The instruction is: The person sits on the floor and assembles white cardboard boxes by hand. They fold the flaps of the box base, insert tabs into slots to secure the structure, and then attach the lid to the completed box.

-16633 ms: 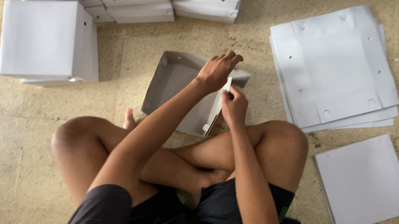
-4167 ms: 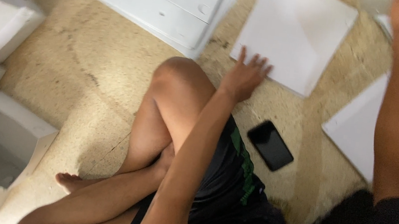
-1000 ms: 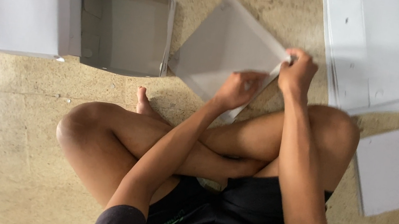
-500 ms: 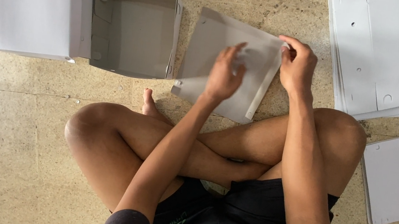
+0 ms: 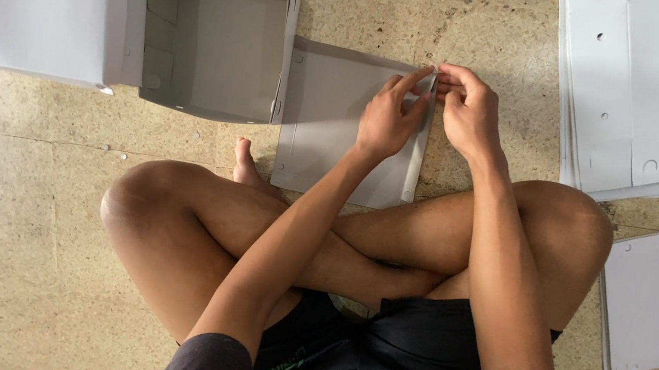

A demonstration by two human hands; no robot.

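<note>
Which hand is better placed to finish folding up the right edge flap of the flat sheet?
Right. The right hand already pinches the flap's top corner, while the left hand presses the grey sheet flat.

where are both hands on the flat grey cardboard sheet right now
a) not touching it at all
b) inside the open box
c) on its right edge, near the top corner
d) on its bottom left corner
c: the left hand lies on the flat grey cardboard sheet with fingers stretched to its upper right corner, and the right hand pinches the raised flap along that same right edge; the open grey cardboard box beside it is untouched.
</note>
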